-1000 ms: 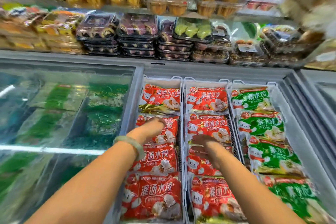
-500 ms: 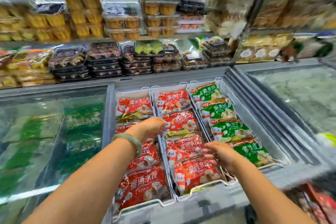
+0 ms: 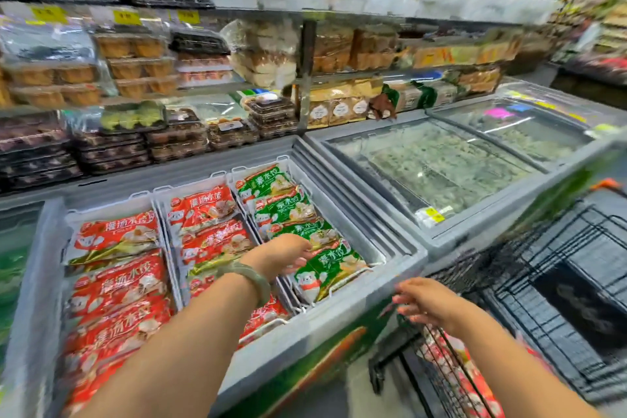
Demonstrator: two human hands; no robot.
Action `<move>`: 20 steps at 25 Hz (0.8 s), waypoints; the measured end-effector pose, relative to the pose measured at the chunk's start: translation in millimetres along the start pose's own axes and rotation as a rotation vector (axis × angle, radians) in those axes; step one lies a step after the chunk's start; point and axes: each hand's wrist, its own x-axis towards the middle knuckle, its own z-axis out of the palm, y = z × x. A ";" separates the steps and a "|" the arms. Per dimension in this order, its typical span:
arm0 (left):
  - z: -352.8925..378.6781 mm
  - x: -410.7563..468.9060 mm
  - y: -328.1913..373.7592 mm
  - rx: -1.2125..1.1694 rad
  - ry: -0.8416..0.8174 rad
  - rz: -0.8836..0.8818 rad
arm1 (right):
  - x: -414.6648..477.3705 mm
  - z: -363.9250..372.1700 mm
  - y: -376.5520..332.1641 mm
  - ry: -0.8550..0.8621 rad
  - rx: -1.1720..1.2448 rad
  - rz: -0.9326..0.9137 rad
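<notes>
Fingers (image 3: 300,261) of the left hand (image 3: 281,256) lie straight and released, gripping nothing; the green dumpling bag (image 3: 327,270) sits right under their tips, inside the freezer (image 3: 339,317). Right hand (image 3: 428,304) hovers with its fingers spread loose and empty, the freezer's front rim just beside them and the shopping cart (image 3: 559,299) below.

Left hand (image 3: 283,256) on green bag (image 3: 327,273) (freezer (image 3: 325,317) open)

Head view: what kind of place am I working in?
Likely a supermarket freezer aisle: a chest freezer of dumpling bags, shelves with yellow price tags, and a wire cart.
</notes>
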 end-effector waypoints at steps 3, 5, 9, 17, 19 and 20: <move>76.9 9.8 26.9 0.026 -0.081 0.032 | -12.9 -71.2 40.5 0.089 0.041 0.019; 123.5 15.9 42.3 0.015 -0.127 0.039 | -25.4 -109.2 68.1 0.132 0.069 0.054; 188.2 30.8 57.2 0.114 -0.244 0.049 | -41.4 -159.3 114.5 0.194 0.103 0.122; 261.4 83.9 77.7 0.284 -0.366 -0.044 | -26.9 -195.3 178.3 0.210 0.119 0.317; 276.2 112.3 86.6 0.333 -0.382 -0.060 | -12.9 -203.0 185.4 0.198 0.106 0.352; 283.2 122.8 93.4 0.354 -0.385 -0.065 | -7.5 -207.6 186.1 0.202 0.106 0.359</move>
